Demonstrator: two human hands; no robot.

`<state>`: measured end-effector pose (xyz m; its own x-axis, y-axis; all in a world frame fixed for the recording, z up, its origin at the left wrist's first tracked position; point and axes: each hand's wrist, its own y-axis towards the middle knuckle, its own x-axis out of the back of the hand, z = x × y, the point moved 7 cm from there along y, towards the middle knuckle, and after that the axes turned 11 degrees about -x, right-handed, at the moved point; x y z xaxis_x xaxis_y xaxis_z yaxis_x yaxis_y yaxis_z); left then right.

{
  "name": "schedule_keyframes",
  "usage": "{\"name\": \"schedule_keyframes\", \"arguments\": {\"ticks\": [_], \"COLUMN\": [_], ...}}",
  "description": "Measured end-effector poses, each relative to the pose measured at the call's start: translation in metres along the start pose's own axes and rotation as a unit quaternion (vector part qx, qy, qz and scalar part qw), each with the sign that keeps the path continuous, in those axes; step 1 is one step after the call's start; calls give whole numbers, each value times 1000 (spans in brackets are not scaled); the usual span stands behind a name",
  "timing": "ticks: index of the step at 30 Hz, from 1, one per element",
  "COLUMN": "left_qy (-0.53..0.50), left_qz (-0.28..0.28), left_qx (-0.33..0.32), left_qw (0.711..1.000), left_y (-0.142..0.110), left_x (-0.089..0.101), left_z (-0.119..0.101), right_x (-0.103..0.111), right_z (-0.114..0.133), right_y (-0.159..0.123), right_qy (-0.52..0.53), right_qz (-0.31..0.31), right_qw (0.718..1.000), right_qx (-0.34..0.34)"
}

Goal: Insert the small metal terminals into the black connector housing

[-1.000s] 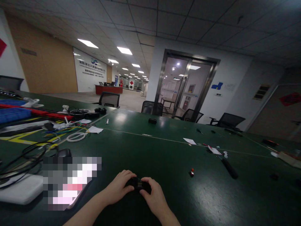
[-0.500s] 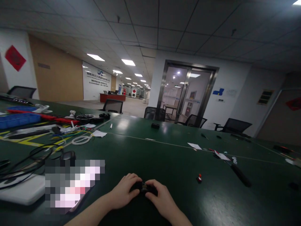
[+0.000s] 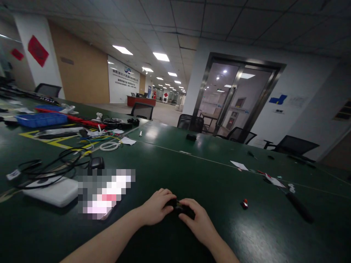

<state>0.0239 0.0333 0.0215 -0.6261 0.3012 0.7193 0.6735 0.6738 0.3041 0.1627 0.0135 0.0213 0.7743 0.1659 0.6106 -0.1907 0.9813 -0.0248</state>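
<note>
A small, dark, elongated black object (image 3: 179,207) is held between my two hands, low over the green table (image 3: 153,171). My left hand (image 3: 155,208) grips its left end, fingers over the top and thumb at the near side. The other end is in my right hand (image 3: 195,218), with thumb and fingers closed around it. Only the middle of the object shows, with a dull brownish patch; its kind cannot be made out. To the left lies a phone-like slab with a blurred bright screen (image 3: 109,195).
A white box-shaped device (image 3: 59,191) with black cables lies left, below a blue tray (image 3: 42,119). Right of my hands are a small red-and-white piece (image 3: 244,203) and a black-handled tool (image 3: 298,207). Chairs (image 3: 190,123) stand along the far edge.
The camera view has turned, so the table and room appear shifted right and slightly up. Both hands keep hold of the black object, with little visible change in grip.
</note>
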Motion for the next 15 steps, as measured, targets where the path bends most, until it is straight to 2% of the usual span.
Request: {"name": "schedule_keyframes", "arguments": {"ticks": [8,15], "left_qy": [-45,-54], "left_qz": [27,17], "left_qx": [18,35], "left_qw": [998,998], "left_y": [-2,-2], "left_x": [0,1], "left_z": [0,1], "right_x": [3,3], "right_z": [-1,-1], "right_y": [-2,-3], "right_qy": [-13,-14], "right_qz": [-15,-14], "right_qw": [1000,999], "right_qx": [-17,-30]}}
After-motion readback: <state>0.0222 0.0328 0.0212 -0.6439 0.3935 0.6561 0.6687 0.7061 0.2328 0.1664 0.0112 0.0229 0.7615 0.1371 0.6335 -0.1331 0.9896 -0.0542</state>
